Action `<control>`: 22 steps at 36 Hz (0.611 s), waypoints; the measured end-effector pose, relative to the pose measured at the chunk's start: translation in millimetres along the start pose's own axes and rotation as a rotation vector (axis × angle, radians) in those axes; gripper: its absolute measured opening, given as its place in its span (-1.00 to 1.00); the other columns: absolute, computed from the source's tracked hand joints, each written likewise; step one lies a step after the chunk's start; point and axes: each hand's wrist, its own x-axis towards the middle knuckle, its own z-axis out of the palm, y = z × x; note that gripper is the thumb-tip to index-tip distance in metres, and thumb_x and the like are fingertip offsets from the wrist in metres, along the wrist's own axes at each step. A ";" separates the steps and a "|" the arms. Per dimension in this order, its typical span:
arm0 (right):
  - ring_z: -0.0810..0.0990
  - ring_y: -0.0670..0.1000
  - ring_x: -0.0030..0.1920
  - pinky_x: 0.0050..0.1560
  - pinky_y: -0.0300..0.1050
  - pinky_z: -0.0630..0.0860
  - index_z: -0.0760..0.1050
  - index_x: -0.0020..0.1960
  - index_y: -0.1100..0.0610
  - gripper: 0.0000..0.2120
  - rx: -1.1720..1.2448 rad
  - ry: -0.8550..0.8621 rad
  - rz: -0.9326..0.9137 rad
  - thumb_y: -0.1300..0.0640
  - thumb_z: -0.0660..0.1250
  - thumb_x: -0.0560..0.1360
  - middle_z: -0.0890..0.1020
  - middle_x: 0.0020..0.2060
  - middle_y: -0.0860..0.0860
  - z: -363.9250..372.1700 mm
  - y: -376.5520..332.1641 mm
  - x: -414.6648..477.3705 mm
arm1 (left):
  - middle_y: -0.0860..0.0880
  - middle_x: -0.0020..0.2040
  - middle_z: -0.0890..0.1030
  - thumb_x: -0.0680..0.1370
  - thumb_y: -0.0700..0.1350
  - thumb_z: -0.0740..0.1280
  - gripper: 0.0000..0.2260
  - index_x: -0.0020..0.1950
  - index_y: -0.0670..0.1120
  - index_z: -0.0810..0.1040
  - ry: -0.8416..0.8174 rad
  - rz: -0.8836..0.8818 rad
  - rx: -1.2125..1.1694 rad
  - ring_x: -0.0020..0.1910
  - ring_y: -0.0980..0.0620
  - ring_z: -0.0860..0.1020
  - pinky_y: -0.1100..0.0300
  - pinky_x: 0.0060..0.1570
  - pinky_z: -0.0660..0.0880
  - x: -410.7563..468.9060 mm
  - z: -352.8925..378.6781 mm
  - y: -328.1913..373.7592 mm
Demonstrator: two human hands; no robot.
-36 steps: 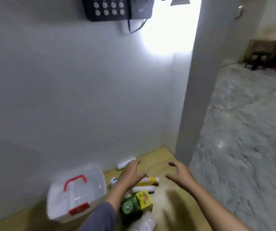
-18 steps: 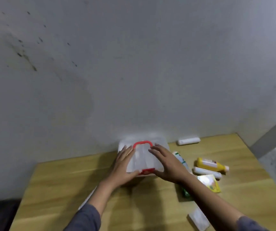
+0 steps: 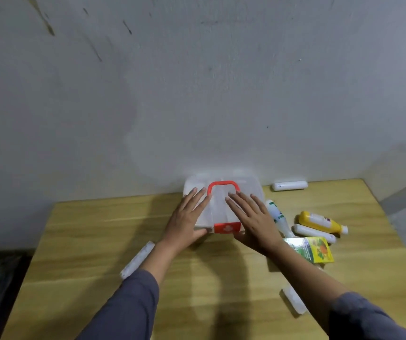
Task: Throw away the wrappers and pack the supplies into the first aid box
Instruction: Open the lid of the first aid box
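Head view, looking down on a wooden bench (image 3: 86, 253) set against a grey wall (image 3: 197, 94). The first aid box (image 3: 251, 190), translucent white with its lid closed, stands at the rear middle of the bench, touching or just short of the wall; a red handle (image 3: 222, 184) lies flat on the lid and a red latch (image 3: 227, 227) sits on the near face. The left hand (image 3: 187, 220) rests flat on the left half of the lid, fingers (image 3: 192, 197) extended, thumb curled over the near left corner; its grip is released, grasping nothing. The right hand (image 3: 253, 222) lies flat on the right half of the lid, fingers spread, palm past the near right edge; its grip is likewise released. Both forearms emerge from grey sleeves (image 3: 133, 303).

Supplies lie to the right of the box: a white bottle with green print (image 3: 276, 214), just beside the right hand; a yellow bottle (image 3: 319, 222) on its side; a white tube (image 3: 314, 233) touching the yellow bottle's near side; a green and yellow carton (image 3: 316, 249), partly under the right forearm; a white roll (image 3: 289, 186) by the wall, right of the box. A pale wrapper strip (image 3: 138, 260) lies beside the left forearm; another pale wrapped piece (image 3: 294, 301) lies near the right sleeve; what either contains cannot be told.
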 end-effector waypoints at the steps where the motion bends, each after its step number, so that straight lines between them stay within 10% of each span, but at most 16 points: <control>1: 0.28 0.04 0.43 0.47 -0.01 0.06 0.24 0.43 0.11 -0.22 0.008 0.007 -0.021 -0.02 0.41 0.27 0.40 0.39 0.06 0.3 0.5 -2.4 | 0.11 0.51 0.03 0.39 0.09 0.43 -0.17 0.50 0.05 -0.01 -0.008 -0.005 0.002 0.50 0.11 -0.08 0.11 0.48 -0.03 -0.2 -0.5 0.7; 7: 0.30 0.02 0.41 0.39 0.11 0.22 0.23 0.42 0.11 -0.22 0.089 0.059 -0.172 -0.06 0.47 0.31 0.39 0.39 0.05 -2.8 3.0 -16.7 | 0.10 0.52 0.01 0.42 0.04 0.41 -0.20 0.50 0.05 -0.01 -0.019 -0.006 -0.010 0.50 0.11 -0.10 0.10 0.49 -0.04 -0.8 -1.1 2.5; 12: 0.46 0.03 0.32 0.34 0.01 0.38 0.51 0.23 0.11 -0.64 0.196 0.148 -0.190 0.04 0.32 0.47 0.53 0.28 0.05 -8.1 0.1 -17.4 | 0.09 0.51 -0.06 0.42 0.00 0.42 -0.20 0.51 -0.02 0.01 -0.012 -0.017 -0.030 0.51 0.08 -0.17 0.06 0.50 -0.01 -0.3 0.2 3.1; 22: 0.60 -0.03 0.16 0.06 -0.07 0.62 0.60 0.11 0.08 -0.77 0.254 0.128 -0.057 0.10 0.37 0.46 0.66 0.11 -0.01 -29.3 -9.3 -7.2 | 0.00 0.55 -0.02 0.27 -0.03 0.57 0.11 0.52 -0.06 -0.20 0.096 -0.542 -0.588 0.50 0.08 -0.02 0.16 0.43 0.09 -11.0 6.5 17.8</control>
